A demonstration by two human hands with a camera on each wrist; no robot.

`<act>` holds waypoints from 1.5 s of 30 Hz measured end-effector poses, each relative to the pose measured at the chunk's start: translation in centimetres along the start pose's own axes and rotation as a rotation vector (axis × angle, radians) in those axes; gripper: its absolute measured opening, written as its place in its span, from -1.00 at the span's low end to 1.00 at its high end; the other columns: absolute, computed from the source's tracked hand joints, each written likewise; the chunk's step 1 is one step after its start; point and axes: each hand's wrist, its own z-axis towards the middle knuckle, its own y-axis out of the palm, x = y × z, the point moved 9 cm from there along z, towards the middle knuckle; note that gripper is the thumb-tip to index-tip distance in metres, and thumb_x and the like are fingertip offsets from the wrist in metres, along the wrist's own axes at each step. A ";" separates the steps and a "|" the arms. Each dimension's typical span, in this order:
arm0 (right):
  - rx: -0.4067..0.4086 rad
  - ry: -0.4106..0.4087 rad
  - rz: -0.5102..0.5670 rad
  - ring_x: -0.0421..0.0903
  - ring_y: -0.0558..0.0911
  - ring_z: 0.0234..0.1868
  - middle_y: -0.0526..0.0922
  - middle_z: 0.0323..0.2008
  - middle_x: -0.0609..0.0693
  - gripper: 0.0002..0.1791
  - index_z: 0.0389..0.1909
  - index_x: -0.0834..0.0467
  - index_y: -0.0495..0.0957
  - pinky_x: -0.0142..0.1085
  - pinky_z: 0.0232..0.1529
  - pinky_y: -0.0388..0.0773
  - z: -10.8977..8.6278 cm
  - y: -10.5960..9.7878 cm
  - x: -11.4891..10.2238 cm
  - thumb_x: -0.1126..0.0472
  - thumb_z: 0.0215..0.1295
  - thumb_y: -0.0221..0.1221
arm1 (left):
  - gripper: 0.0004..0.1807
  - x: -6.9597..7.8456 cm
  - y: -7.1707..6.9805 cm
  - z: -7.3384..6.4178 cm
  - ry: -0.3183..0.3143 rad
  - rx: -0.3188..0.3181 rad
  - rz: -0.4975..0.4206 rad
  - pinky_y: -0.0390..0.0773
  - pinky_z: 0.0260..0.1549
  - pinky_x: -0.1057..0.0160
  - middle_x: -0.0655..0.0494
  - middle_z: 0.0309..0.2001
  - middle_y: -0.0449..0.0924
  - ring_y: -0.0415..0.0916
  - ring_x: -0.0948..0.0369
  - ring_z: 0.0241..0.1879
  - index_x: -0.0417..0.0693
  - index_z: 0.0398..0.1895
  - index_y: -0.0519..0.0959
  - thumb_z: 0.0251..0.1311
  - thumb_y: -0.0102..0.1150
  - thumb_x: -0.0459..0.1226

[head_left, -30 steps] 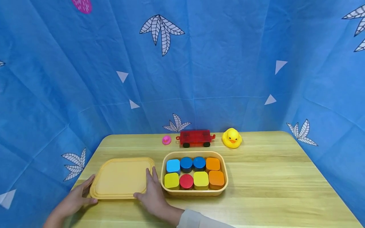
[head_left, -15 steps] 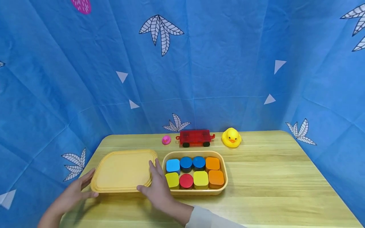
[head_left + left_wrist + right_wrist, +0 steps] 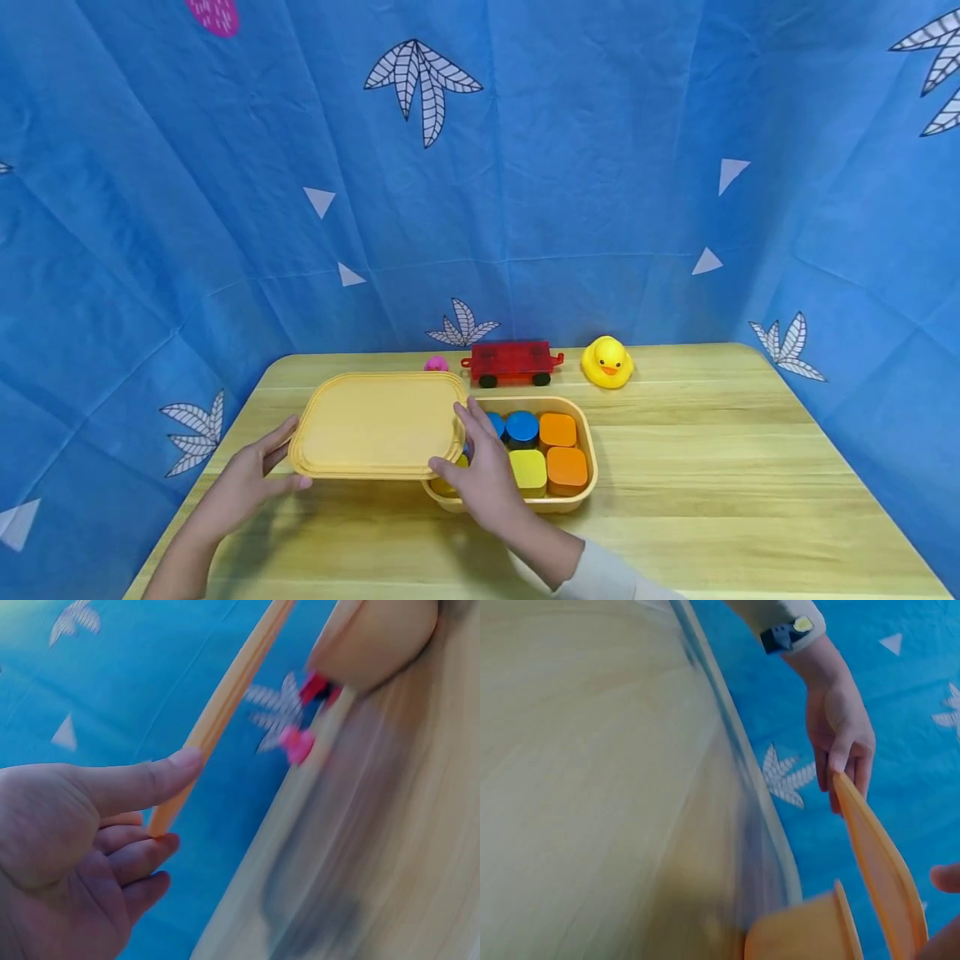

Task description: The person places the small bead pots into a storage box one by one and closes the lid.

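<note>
Both hands hold a pale yellow rounded lid point(image 3: 378, 425) by its two short ends, lifted above the table. My left hand point(image 3: 251, 483) pinches the left end, thumb on one face and fingers on the other, as the left wrist view shows. The right hand point(image 3: 487, 479) grips the right end with thumb and fingers spread along the rim. Beneath the lid's right part stands a matching yellow box point(image 3: 590, 450), its left side covered. Inside it, orange blocks point(image 3: 567, 468), a yellow block point(image 3: 528, 472) and a blue round block point(image 3: 522, 428) show; others are hidden.
Behind the box stand a red toy wagon point(image 3: 512, 363) and a yellow rubber duck point(image 3: 607, 362). A small pink duck point(image 3: 437, 363) is partly covered by the lid. A blue printed cloth point(image 3: 600, 183) hangs around the wooden table point(image 3: 712, 467).
Both hands have raised the lid off the table and carried it to the right. Its right end now overlaps the left part of the box. Box, wagon and yellow duck have stayed put.
</note>
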 end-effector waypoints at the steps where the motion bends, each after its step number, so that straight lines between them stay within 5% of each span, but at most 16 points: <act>1: 0.014 0.000 0.014 0.21 0.27 0.54 0.04 0.63 0.19 -0.15 0.54 0.28 0.26 0.02 0.41 0.33 0.0 -0.7 0.2 0.32 0.27 0.41 | 0.08 0.3 0.4 0.3 0.001 0.008 -0.002 0.60 0.18 0.14 -0.36 0.61 -0.04 0.11 -0.31 0.50 -0.30 0.64 -0.03 0.24 0.45 -0.19; 10: 0.131 0.015 0.085 0.16 0.17 0.59 0.01 0.63 0.15 -0.26 0.49 0.29 0.33 -0.06 0.45 0.24 0.1 -7.2 1.5 0.47 0.29 0.31 | -0.02 2.9 5.2 3.0 0.035 0.063 -0.121 0.41 0.16 0.53 -0.22 0.63 -0.04 0.09 -0.13 0.55 -0.30 0.61 0.09 0.29 0.42 -0.13; 19: 0.220 0.071 0.165 0.15 0.18 0.59 0.00 0.61 0.20 -0.35 0.44 0.35 0.36 -0.15 0.47 0.20 -0.2 -12.1 2.8 0.52 0.32 0.22 | -0.36 4.3 9.3 4.7 0.067 0.166 -0.267 0.43 0.19 0.46 -0.15 0.59 0.14 0.23 -0.04 0.50 -0.34 0.43 0.41 0.40 0.31 -0.20; 25: 0.239 0.152 0.255 0.10 0.22 0.57 0.22 0.53 0.25 -0.42 0.39 0.39 0.40 -0.25 0.44 0.23 -0.6 -14.2 3.3 0.54 0.34 0.18 | -0.34 4.9 10.7 5.4 0.092 0.109 -0.383 0.44 0.21 0.42 -0.12 0.61 0.07 0.24 0.03 0.48 -0.34 0.46 0.37 0.35 0.35 -0.31; 32: 0.110 0.130 0.191 0.15 0.28 0.53 0.23 0.53 0.26 -0.41 0.49 0.38 0.28 -0.56 0.18 0.46 -0.7 -15.6 2.9 0.51 0.45 0.05 | -0.20 5.8 10.9 5.1 0.113 0.045 -0.346 0.32 0.36 0.09 -0.04 0.65 -0.03 0.21 0.06 0.51 -0.23 0.52 0.32 0.22 0.45 -0.34; 40: 0.026 -0.052 0.025 0.19 0.32 0.50 0.29 0.50 0.22 -0.49 0.42 0.39 0.39 -0.59 0.26 0.37 -1.4 -16.4 1.6 0.46 0.48 0.08 | -0.37 7.6 9.1 4.5 0.213 0.228 -0.160 0.53 0.19 0.28 0.00 0.48 0.38 0.47 0.00 0.36 -0.12 0.32 0.58 0.12 0.48 -0.39; 45: 0.005 -0.090 0.007 0.19 0.31 0.49 0.33 0.47 0.22 -0.50 0.39 0.39 0.43 -0.56 0.25 0.41 -1.6 -16.6 1.9 0.48 0.44 0.11 | -0.41 7.9 8.7 4.4 0.234 0.250 -0.126 0.46 0.22 0.42 0.04 0.44 0.45 0.48 0.03 0.36 -0.09 0.27 0.62 0.10 0.50 -0.35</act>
